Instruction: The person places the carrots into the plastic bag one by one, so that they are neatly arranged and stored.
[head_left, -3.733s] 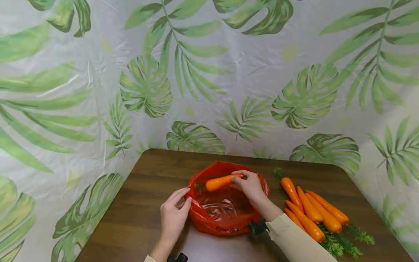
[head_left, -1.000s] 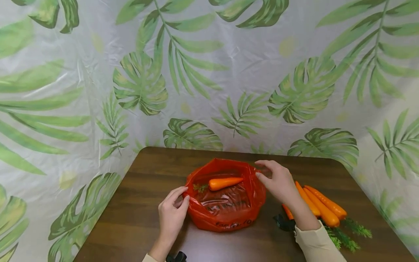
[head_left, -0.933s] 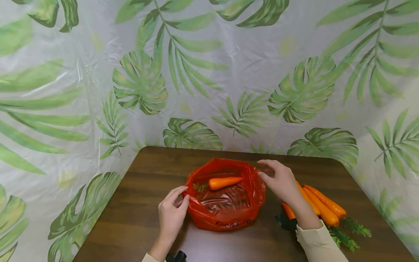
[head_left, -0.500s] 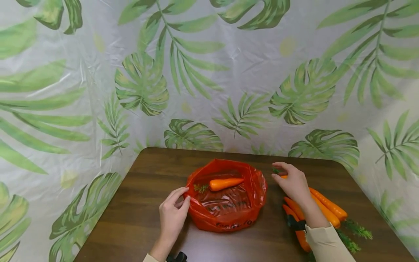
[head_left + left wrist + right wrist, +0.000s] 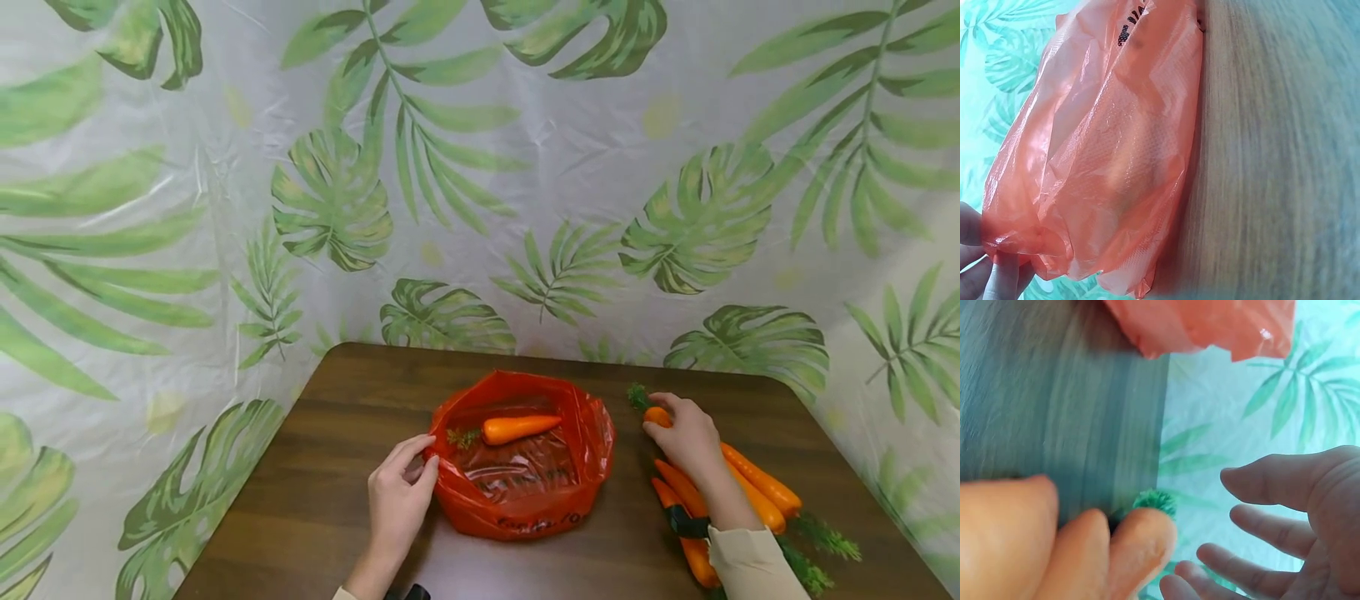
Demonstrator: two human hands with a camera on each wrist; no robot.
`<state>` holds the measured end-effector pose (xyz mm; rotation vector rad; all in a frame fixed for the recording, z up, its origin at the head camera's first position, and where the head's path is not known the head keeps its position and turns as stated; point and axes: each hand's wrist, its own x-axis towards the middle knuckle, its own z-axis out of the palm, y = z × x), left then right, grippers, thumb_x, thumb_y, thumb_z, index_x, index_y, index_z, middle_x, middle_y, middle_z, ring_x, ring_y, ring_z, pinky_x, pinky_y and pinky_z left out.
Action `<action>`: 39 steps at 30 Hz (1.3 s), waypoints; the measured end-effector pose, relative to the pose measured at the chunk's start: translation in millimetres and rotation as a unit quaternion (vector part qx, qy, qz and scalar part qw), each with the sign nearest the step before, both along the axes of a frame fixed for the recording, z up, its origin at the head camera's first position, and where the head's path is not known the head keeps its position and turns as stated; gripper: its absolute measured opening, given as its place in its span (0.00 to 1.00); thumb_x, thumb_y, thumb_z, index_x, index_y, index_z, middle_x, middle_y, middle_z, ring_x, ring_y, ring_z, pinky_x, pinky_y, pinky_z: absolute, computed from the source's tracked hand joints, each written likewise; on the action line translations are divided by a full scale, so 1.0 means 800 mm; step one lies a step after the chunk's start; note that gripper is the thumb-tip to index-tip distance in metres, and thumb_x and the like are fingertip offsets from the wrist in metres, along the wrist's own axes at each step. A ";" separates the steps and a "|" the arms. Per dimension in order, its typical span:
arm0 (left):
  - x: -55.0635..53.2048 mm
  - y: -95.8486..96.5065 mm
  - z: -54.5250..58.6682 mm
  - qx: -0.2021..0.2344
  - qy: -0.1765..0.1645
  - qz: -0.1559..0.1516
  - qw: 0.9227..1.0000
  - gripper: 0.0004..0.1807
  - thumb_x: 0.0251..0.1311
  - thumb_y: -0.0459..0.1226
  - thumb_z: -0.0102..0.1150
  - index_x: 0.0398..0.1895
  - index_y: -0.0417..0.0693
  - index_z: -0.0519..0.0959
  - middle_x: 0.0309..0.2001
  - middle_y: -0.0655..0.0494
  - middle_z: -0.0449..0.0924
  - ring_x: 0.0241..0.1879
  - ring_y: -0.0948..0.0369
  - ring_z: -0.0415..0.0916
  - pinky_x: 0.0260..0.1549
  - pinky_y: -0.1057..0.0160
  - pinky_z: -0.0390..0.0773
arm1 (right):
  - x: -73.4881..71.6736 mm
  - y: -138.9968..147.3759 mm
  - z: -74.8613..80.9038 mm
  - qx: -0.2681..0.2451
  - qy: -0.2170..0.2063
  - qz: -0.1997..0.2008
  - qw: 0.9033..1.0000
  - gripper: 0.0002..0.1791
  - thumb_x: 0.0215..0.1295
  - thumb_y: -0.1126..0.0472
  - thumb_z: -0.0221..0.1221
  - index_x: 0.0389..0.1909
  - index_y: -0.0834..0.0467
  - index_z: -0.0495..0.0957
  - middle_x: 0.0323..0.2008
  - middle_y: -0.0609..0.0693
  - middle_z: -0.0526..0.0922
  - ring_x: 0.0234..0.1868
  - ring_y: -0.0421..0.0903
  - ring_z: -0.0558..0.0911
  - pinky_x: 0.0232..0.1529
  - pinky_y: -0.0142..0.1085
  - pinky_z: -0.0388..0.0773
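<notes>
A red plastic bag (image 5: 517,518) with black writing stands with its mouth spread. Thumb and fingers of my left hand (image 5: 396,500) pinch its left rim; the left wrist view shows the same grip on the bag (image 5: 1104,144) from the side. Inside lies one orange carrot (image 5: 521,428) with green leaves. My right hand (image 5: 688,446) is over the carrots on the right, around the leafy end of a carrot (image 5: 657,416). Seen in the right wrist view, its thumb and fingers are spread, with the carrot's rounded end (image 5: 1147,544) beside them.
Several more carrots lie on the right of the brown wooden table (image 5: 300,500), such as a carrot (image 5: 761,481) beyond the right forearm, with green tops (image 5: 828,537) toward the near side. A leaf-patterned sheet (image 5: 465,167) hangs behind the table.
The right hand has let go of the carrot, now lying in the bag, and moved right to the carrots on the table. The left hand keeps its hold on the rim.
</notes>
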<state>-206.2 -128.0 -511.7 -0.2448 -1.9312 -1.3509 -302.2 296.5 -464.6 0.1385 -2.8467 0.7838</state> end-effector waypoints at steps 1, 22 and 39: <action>0.000 0.000 0.000 -0.001 0.000 0.001 1.000 0.16 0.53 0.23 0.71 0.46 0.43 0.87 0.47 0.55 0.85 0.44 0.58 0.84 0.34 0.58 0.86 | 0.000 0.002 -0.003 0.003 -0.001 -0.003 1.000 0.29 0.64 0.56 0.65 0.65 0.60 0.73 0.59 0.67 0.77 0.54 0.68 0.76 0.47 0.64 0.74; 0.000 -0.001 -0.001 -0.003 -0.002 0.007 1.000 0.17 0.52 0.23 0.71 0.45 0.44 0.87 0.46 0.57 0.86 0.44 0.59 0.84 0.33 0.56 0.86 | -0.002 0.024 -0.022 0.050 -0.041 -0.007 0.998 0.32 0.60 0.60 0.67 0.64 0.66 0.71 0.46 0.68 0.82 0.44 0.67 0.80 0.43 0.62 0.76; 0.000 -0.001 -0.001 -0.006 -0.006 0.006 1.000 0.17 0.51 0.22 0.71 0.45 0.43 0.87 0.46 0.56 0.86 0.45 0.57 0.84 0.33 0.53 0.86 | -0.008 0.026 -0.030 0.073 -0.079 0.013 0.994 0.35 0.54 0.59 0.70 0.64 0.64 0.73 0.41 0.61 0.83 0.38 0.59 0.80 0.38 0.56 0.78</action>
